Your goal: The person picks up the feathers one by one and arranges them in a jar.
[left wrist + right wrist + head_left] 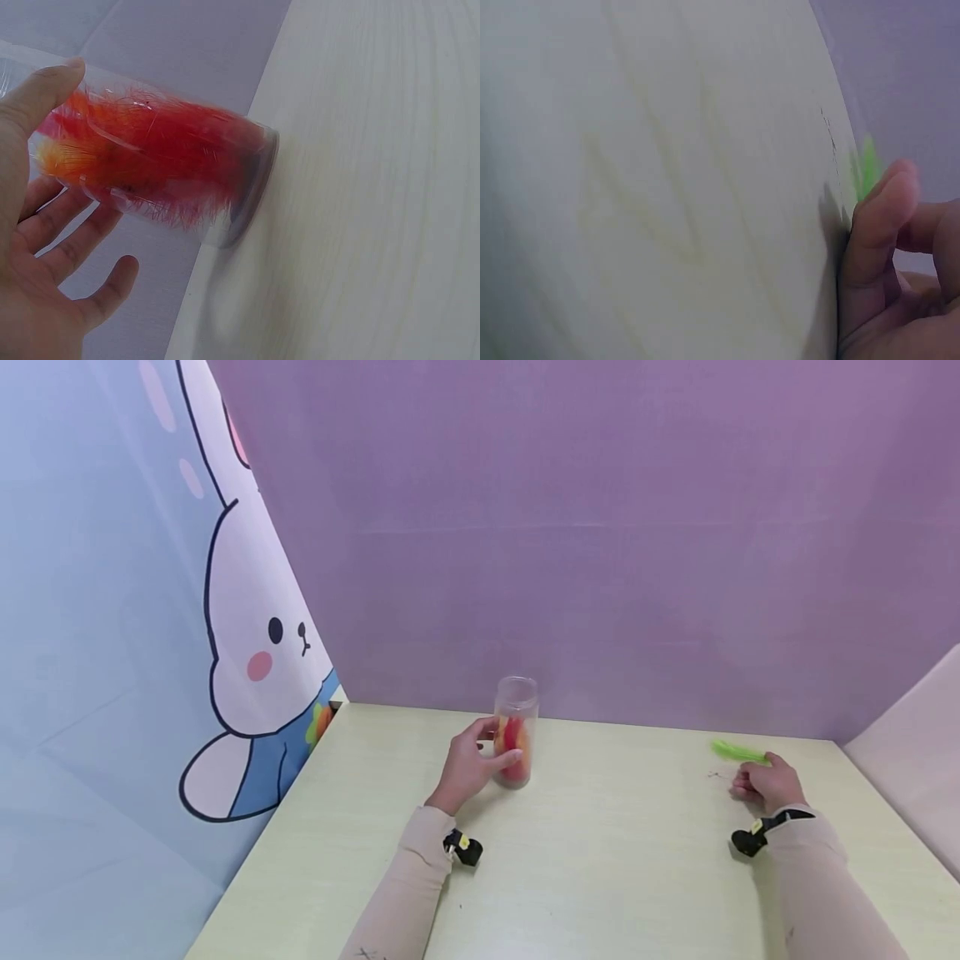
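My left hand (467,766) grips a clear jar (517,695) around its side, thumb on the near side and fingers behind. The jar stands upright on the table. Red and orange feathers (176,146) fill its lower part, seen through the wall in the left wrist view. Far to the right, my right hand (772,781) rests low over the table, its fingers curled at one end of a bright green feather (735,751). In the right wrist view only a blurred tip of the green feather (868,169) shows past the fingers; the pinch itself is partly hidden.
The pale wooden table (600,860) ends at a purple backdrop (600,543) behind the jar. A blue cloth with a cartoon rabbit (255,610) hangs on the left, a pale panel (918,760) on the right. A thin dark mark (716,774) lies near the green feather.
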A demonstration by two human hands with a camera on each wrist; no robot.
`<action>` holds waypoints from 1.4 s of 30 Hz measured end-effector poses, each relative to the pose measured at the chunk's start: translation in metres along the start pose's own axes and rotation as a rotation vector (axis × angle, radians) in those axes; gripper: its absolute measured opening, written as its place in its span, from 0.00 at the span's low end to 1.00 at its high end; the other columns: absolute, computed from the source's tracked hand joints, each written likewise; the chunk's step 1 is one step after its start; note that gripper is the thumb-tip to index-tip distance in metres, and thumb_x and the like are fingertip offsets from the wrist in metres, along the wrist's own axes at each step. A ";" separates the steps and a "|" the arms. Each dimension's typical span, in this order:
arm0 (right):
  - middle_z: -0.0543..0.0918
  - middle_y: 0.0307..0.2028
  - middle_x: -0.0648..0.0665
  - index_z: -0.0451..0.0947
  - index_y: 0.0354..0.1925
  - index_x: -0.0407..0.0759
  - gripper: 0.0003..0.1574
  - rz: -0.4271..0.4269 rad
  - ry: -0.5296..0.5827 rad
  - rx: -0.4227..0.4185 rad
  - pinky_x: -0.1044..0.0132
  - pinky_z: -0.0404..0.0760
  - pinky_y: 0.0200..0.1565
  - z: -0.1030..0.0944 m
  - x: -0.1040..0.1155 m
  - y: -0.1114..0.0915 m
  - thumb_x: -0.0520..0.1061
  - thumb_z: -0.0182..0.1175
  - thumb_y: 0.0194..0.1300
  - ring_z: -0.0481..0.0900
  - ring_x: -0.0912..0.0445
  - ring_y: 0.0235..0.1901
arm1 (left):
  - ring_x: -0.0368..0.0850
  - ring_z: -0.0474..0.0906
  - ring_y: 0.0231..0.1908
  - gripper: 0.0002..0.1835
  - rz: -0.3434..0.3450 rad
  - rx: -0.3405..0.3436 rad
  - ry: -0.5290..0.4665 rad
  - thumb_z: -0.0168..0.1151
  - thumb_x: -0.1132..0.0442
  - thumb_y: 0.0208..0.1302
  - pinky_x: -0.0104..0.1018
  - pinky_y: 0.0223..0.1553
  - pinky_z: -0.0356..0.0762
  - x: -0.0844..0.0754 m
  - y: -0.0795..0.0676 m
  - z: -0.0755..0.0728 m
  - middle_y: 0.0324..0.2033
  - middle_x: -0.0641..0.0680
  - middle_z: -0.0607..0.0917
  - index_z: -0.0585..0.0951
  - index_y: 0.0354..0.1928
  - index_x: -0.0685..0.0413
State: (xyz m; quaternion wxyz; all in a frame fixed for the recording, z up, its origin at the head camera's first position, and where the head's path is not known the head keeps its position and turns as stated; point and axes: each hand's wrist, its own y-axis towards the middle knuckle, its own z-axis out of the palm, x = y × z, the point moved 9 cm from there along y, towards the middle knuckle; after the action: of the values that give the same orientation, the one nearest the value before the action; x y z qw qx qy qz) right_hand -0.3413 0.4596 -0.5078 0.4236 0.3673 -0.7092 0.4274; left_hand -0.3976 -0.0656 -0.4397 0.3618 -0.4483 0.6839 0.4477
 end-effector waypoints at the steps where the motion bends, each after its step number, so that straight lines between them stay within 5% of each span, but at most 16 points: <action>1: 0.81 0.19 0.55 0.16 0.77 0.38 0.54 0.000 -0.018 -0.003 0.69 0.85 0.28 -0.001 0.000 0.001 0.35 0.44 0.74 0.81 0.64 0.19 | 0.49 0.80 0.55 0.34 -0.001 -0.002 -0.001 0.79 0.48 0.54 0.50 0.57 0.78 0.000 0.000 0.000 0.54 0.50 0.86 0.80 0.62 0.47; 10: 0.81 0.14 0.56 0.34 0.76 0.21 0.47 0.007 -0.024 -0.086 0.71 0.83 0.24 -0.002 0.000 0.009 0.35 0.46 0.71 0.80 0.66 0.15 | 0.49 0.80 0.54 0.34 -0.012 -0.015 0.007 0.80 0.47 0.54 0.50 0.58 0.77 0.003 0.005 0.002 0.54 0.50 0.86 0.79 0.62 0.47; 13: 0.81 0.13 0.57 0.53 0.71 0.17 0.38 0.011 -0.071 -0.118 0.71 0.82 0.23 -0.003 -0.001 0.009 0.36 0.49 0.69 0.80 0.66 0.15 | 0.49 0.80 0.55 0.34 -0.013 -0.017 0.009 0.79 0.47 0.54 0.51 0.58 0.77 0.003 0.005 0.003 0.54 0.50 0.86 0.79 0.62 0.47; 16: 0.81 0.12 0.58 0.72 0.53 0.23 0.22 0.008 -0.178 -0.146 0.73 0.80 0.23 -0.004 0.000 0.007 0.38 0.52 0.66 0.79 0.66 0.14 | 0.50 0.80 0.54 0.34 -0.011 -0.017 0.007 0.79 0.48 0.54 0.52 0.58 0.76 0.003 0.005 0.002 0.54 0.50 0.86 0.80 0.62 0.47; 19: 0.81 0.11 0.60 0.79 0.41 0.34 0.14 -0.003 -0.294 -0.167 0.75 0.75 0.24 -0.005 0.001 0.007 0.41 0.52 0.63 0.79 0.66 0.13 | 0.50 0.80 0.54 0.33 -0.009 -0.018 0.002 0.80 0.49 0.54 0.53 0.59 0.76 0.003 0.006 0.002 0.53 0.50 0.86 0.80 0.61 0.47; 23: 0.80 0.10 0.60 0.82 0.37 0.36 0.14 -0.005 -0.313 -0.171 0.74 0.74 0.23 -0.006 0.002 0.009 0.43 0.53 0.63 0.79 0.66 0.12 | 0.50 0.80 0.54 0.33 -0.008 -0.019 0.003 0.80 0.49 0.54 0.53 0.59 0.76 0.003 0.006 0.003 0.53 0.50 0.86 0.80 0.61 0.47; 30: 0.76 0.09 0.57 0.81 0.15 0.49 0.20 0.018 -0.233 -0.122 0.72 0.74 0.21 -0.002 -0.002 0.008 0.40 0.54 0.62 0.75 0.65 0.12 | 0.50 0.80 0.54 0.34 -0.010 -0.020 0.008 0.80 0.49 0.54 0.52 0.58 0.76 0.003 0.006 0.003 0.54 0.50 0.86 0.79 0.62 0.47; 34: 0.76 0.13 0.55 0.82 0.27 0.35 0.16 -0.031 -0.224 -0.082 0.68 0.76 0.20 0.005 0.007 0.003 0.41 0.53 0.68 0.74 0.62 0.15 | 0.49 0.80 0.54 0.33 -0.003 -0.025 0.009 0.80 0.49 0.54 0.52 0.58 0.76 0.002 0.007 0.003 0.54 0.50 0.86 0.80 0.62 0.47; 37: 0.82 0.24 0.37 0.78 0.46 0.20 0.26 -0.114 -0.370 -0.113 0.64 0.77 0.24 0.010 0.021 -0.003 0.46 0.52 0.71 0.78 0.53 0.24 | 0.49 0.80 0.54 0.33 0.002 -0.032 0.009 0.79 0.49 0.55 0.52 0.58 0.76 0.003 0.008 0.002 0.53 0.49 0.86 0.80 0.62 0.46; 40: 0.83 0.42 0.24 0.73 0.59 0.21 0.33 -0.177 -0.491 -0.144 0.62 0.76 0.29 0.016 0.033 -0.011 0.50 0.50 0.74 0.80 0.44 0.36 | 0.49 0.80 0.54 0.33 0.002 -0.032 0.011 0.79 0.49 0.55 0.53 0.58 0.76 0.003 0.008 0.003 0.53 0.49 0.86 0.80 0.62 0.47; 42: 0.81 0.49 0.22 0.75 0.58 0.22 0.32 -0.208 -0.519 -0.147 0.63 0.74 0.32 0.021 0.039 -0.016 0.51 0.50 0.75 0.80 0.41 0.40 | 0.50 0.80 0.54 0.33 -0.002 -0.032 0.014 0.79 0.49 0.55 0.53 0.58 0.76 0.003 0.009 0.004 0.53 0.50 0.86 0.80 0.62 0.47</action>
State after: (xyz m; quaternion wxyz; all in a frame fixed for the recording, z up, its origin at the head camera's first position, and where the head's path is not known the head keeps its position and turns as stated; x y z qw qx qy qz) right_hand -0.3479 0.4282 -0.4730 0.2949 0.5034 -0.7816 0.2208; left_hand -0.4062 -0.0607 -0.4410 0.3502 -0.4577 0.6789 0.4550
